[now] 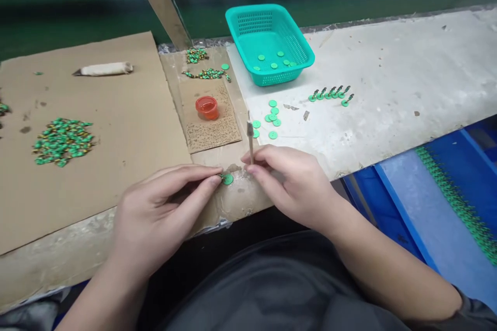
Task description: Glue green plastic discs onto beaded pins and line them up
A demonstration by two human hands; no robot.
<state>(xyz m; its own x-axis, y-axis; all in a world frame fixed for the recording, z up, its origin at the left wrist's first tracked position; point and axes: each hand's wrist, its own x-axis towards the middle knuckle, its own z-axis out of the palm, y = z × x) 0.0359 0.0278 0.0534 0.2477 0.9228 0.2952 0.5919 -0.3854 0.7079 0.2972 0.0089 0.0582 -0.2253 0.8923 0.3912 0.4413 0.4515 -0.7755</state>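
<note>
My left hand [165, 209] pinches a small piece with a green disc [228, 179] at its end, just over the near edge of the bench. Beside it on the right, my right hand [293, 183] holds a thin brush-like tool [250, 137] upright between thumb and fingers, its tip pointing away from me. The tool and the disc are apart. Beyond my hands, a small red cup [207, 107] stands on a speckled cardboard piece [213, 134]. Several loose green discs [273, 135] lie just past the tool.
A teal basket [248, 51] with green discs stands at the back. Small green parts [62, 142] are heaped on cardboard [135, 139] at left, near a wrapped pointed tool [104, 69]. Several assembled pieces [328, 95] stand at right. Blue trays [407, 232] lie below the bench edge.
</note>
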